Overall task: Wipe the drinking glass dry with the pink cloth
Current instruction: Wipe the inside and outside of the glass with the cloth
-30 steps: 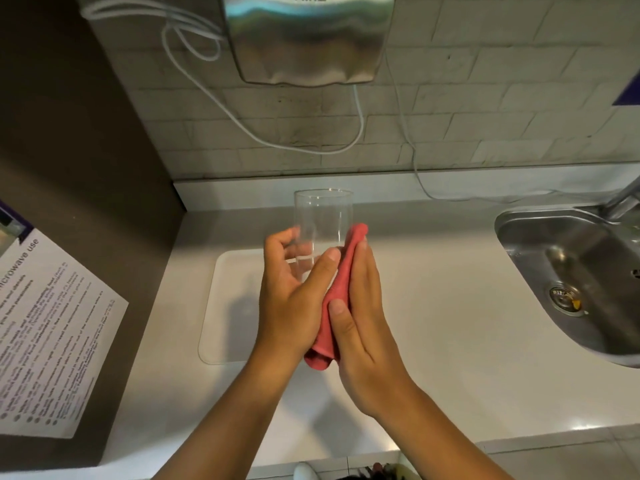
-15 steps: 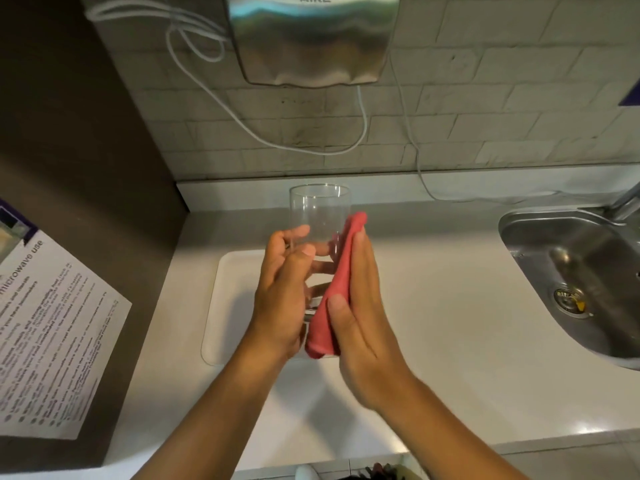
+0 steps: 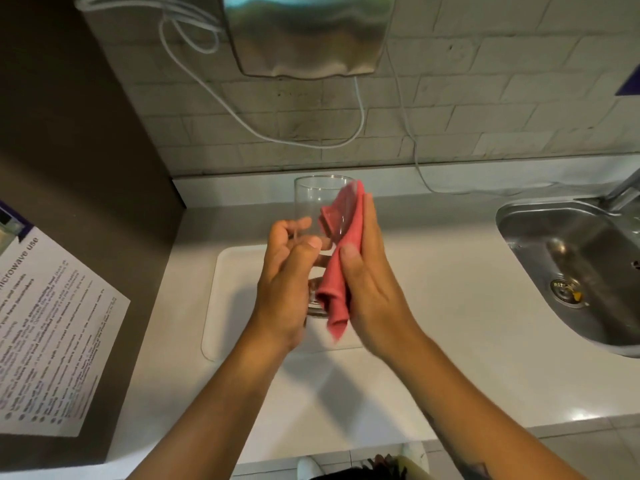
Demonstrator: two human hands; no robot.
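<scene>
A clear drinking glass (image 3: 313, 199) is held upright above the white counter, mouth up. My left hand (image 3: 285, 282) grips its lower half, fingers wrapped round the left side. The pink cloth (image 3: 341, 268) lies pressed flat against the glass's right side under my right hand (image 3: 369, 271), whose fingers are stretched straight along it. The cloth's top corner reaches the rim and its lower end hangs past the glass's base. The base is partly hidden by the cloth and my left palm.
A white tray (image 3: 225, 299) lies on the counter (image 3: 450, 323) under my hands. A steel sink (image 3: 581, 271) with a tap sits at right. A metal hand dryer (image 3: 308, 36) and its cables hang on the tiled wall. A printed notice (image 3: 48, 327) is on the left panel.
My left hand has shifted its grip lower as the glass turned. The cloth under my right hand has slid up to the rim, with a fold now showing.
</scene>
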